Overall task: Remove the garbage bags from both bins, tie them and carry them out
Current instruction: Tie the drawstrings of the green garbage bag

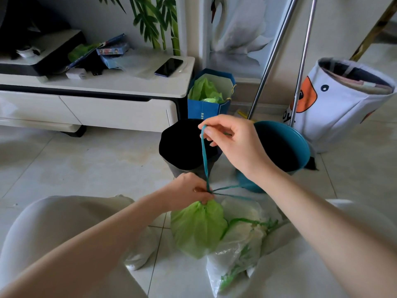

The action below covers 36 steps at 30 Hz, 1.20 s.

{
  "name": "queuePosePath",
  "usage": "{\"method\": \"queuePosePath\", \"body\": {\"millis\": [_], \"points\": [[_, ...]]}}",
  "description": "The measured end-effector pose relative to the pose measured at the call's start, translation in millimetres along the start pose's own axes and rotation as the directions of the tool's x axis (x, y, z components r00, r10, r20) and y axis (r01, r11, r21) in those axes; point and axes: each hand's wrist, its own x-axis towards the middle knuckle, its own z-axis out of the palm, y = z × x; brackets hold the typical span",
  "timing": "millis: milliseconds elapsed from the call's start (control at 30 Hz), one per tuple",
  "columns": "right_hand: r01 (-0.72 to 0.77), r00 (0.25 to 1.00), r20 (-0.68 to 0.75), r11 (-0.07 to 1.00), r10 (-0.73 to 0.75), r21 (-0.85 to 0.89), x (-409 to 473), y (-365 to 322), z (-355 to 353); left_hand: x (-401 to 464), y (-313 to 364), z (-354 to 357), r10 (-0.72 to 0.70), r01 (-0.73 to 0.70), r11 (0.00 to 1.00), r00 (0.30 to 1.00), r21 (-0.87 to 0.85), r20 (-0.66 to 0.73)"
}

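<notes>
Two garbage bags lie on the tiled floor (pixel 96 160) between the person's knees: a green bag (pixel 197 229), its neck gathered, and a clear white bag (pixel 238 246) touching its right side. The left hand (pixel 189 191) pinches the green bag's neck closed. The right hand (pixel 232 138) is raised above it, fingers pinched on a loop of teal drawstring (pixel 205 160). Two bins stand just behind: a dark bin (pixel 182 145) and a teal bin (pixel 285 147), partly hidden by the right hand. Beyond are a blue paper bag (pixel 206 108), two metal poles (pixel 300 67), a white fabric basket (pixel 335 104) and a white counter (pixel 129 82) carrying one phone (pixel 168 67).
</notes>
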Motion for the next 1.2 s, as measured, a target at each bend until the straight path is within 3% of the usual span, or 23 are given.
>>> {"method": "queuePosePath", "body": {"millis": [100,167,267,333,500,600,733,767,833,900,1067,1200], "points": [[0.007,0.999,-0.032,1.0,-0.007,-0.004,3.6,8.6,3.3,3.0,-1.0,-0.2,-0.034,0.031,0.996,0.999,-0.086,-0.035],[-0.059,0.998,0.005,0.992,0.06,-0.108,5.6,17.7,5.4,3.4,-4.2,-1.1,-0.088,0.076,0.982,0.994,-0.172,-0.061],[-0.187,0.911,0.257,0.879,0.322,-0.438,1.1,33.7,7.4,2.9,-6.5,-3.2,-0.154,0.119,0.926,0.985,-0.358,-0.072],[-0.159,0.827,0.373,0.812,0.421,-0.562,-6.8,41.6,11.4,1.9,-6.4,-5.4,-0.2,0.141,0.879,0.976,-0.456,-0.084],[-0.105,0.806,0.429,0.813,0.407,-0.573,-10.8,47.7,11.6,-5.9,-14.1,-11.1,-0.312,0.207,0.779,0.947,-0.591,-0.08],[-0.169,0.802,0.413,0.827,0.431,-0.536,-9.1,47.2,4.6,-10.6,-19.3,-13.4,-0.36,0.206,0.675,0.93,-0.708,-0.073],[-0.294,0.578,0.595,0.823,0.559,-0.487,-17.8,45.0,0.9,-16.3,-22.1,-15.0,-0.333,0.184,0.675,0.94,-0.714,-0.073],[-0.288,0.578,0.593,0.82,0.56,-0.494,-20.5,48.3,3.2,-17.6,-20.7,-15.3,-0.311,0.179,0.687,0.949,-0.704,-0.062],[-0.284,0.702,0.514,0.855,0.494,-0.434,-23.5,60.6,12.0,-19.7,-16.9,-16.0,-0.256,0.156,0.701,0.966,-0.696,-0.041],[-0.32,0.765,0.491,0.907,0.417,-0.273,-26.8,70.8,22.9,-21.1,-14.0,-18.3,-0.225,0.133,0.719,0.973,-0.682,-0.047],[-0.365,0.79,0.444,0.906,0.424,-0.215,-35.0,82.9,45.4,-23.4,-13.7,-23.4,-0.176,0.098,0.802,0.981,-0.589,-0.077],[-0.349,0.782,0.431,0.89,0.45,-0.295,-35.5,86.2,50.3,-23.0,-16.7,-23.6,-0.14,0.084,0.926,0.982,-0.369,-0.128]]}}
